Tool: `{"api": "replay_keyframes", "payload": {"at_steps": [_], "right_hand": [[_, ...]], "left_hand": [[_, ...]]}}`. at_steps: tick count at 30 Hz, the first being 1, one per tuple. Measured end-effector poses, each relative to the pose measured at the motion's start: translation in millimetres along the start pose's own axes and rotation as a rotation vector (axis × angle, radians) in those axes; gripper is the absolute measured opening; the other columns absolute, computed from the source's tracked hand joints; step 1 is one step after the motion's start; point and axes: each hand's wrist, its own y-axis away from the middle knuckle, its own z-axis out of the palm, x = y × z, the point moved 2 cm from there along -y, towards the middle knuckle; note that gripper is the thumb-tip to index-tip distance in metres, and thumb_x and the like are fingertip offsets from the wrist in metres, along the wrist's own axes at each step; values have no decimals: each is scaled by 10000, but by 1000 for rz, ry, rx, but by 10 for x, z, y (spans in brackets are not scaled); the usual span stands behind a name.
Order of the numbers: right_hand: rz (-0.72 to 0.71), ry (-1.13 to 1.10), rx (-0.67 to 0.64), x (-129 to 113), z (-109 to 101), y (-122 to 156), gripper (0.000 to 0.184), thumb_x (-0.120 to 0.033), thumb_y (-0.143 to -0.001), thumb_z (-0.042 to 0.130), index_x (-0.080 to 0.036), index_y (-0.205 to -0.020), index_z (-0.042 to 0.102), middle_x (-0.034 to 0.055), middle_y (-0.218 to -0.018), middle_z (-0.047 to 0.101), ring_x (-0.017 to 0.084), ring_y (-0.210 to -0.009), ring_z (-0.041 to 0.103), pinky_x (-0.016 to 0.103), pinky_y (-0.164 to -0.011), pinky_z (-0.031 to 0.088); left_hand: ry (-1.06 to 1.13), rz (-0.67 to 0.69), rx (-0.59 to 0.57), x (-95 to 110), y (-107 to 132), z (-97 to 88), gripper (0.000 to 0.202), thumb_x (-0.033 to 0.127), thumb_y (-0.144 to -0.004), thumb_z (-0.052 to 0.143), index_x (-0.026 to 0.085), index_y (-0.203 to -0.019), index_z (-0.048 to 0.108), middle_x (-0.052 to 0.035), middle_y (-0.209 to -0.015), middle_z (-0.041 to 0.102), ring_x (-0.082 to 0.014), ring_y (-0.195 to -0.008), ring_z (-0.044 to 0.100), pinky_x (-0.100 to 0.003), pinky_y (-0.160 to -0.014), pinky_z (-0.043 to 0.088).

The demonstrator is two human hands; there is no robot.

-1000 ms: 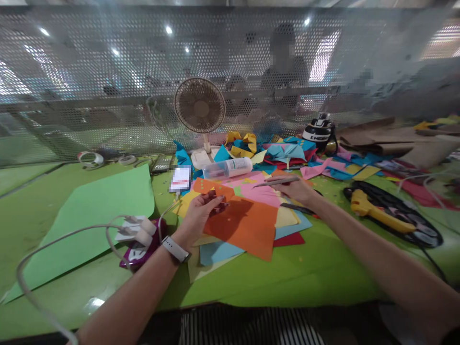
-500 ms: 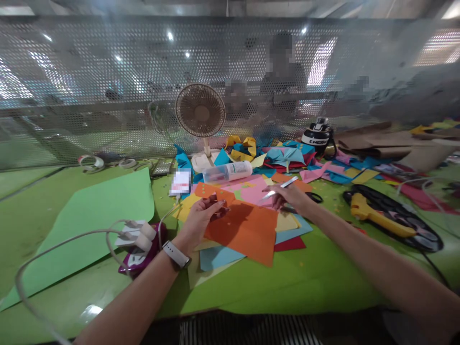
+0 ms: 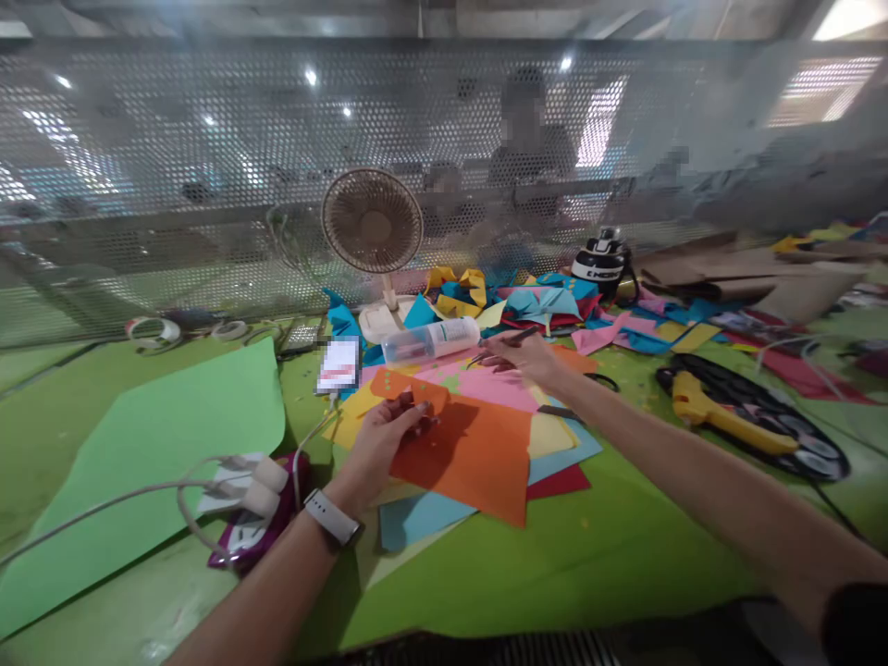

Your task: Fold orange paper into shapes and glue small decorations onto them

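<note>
My left hand pinches the upper left edge of an orange paper sheet that lies on a stack of yellow, blue and red sheets. My right hand reaches forward over a pink sheet and holds thin metal tweezers, their tips close to a clear glue bottle lying on its side. A watch sits on my left wrist.
A small desk fan stands behind the bottle, before a perforated metal screen. A large green sheet lies at left beside a purple device with white cables. A yellow glue gun rests at right. Colourful paper scraps pile behind; a person sits beyond the screen.
My right hand has moved forward and left with the tweezers, from above the pink sheet toward the glue bottle. My left hand keeps its hold on the orange sheet.
</note>
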Motion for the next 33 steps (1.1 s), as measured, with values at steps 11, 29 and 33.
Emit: {"api": "replay_keyframes", "payload": {"at_steps": [11,29,33], "right_hand": [[-107,112,89,291,181,-111,459,-577,-735,634,-131,-837,674,94,-764,726,214,-717,706,240,-529,560],[-204,359,126,192,245,-35,357,-480,-804,599,-145,-720,689,71,-686,712,180,-592,671,229,-492,505],[-234,406,128,168,252,-26,380,-488,-812,585,-150,-668,680,62,-661,708,168,-586,661,228,-525,491]], "left_hand": [[30,-49,6,-20,-11,7,348,240,-616,807,145,-853,572,-20,-749,713,-82,-604,631,-151,-561,472],[6,-55,3,-24,-11,3,377,284,-602,821,150,-869,591,-33,-782,718,-88,-608,629,-168,-570,473],[-6,-45,-7,-32,-29,-9,366,297,-606,818,149,-863,604,-32,-760,712,-93,-607,626,-170,-558,463]]}}
